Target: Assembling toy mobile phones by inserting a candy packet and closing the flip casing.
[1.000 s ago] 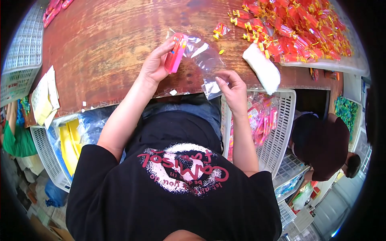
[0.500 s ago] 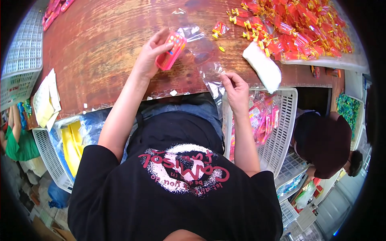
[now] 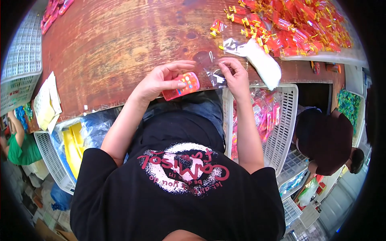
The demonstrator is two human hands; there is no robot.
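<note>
My left hand holds a pink-red toy phone with small coloured buttons, near the table's front edge. Its thumb lies across the phone's face. A little to the right, my right hand pinches a clear plastic bag between thumb and fingertips. The bag is see-through, so its outline is hard to follow. Phone and bag are apart. Just beyond my right hand lies a long white bundle, its material unclear.
Red packets with yellow parts are heaped at the far right of the wooden table. A white crate of pink packages stands by my right arm. Another crate is at my left. A person works at the right.
My left hand has brought the toy phone nearer and to the right, tilting it flatter. My right hand has shifted slightly away from me with the bag, now close to the phone.
</note>
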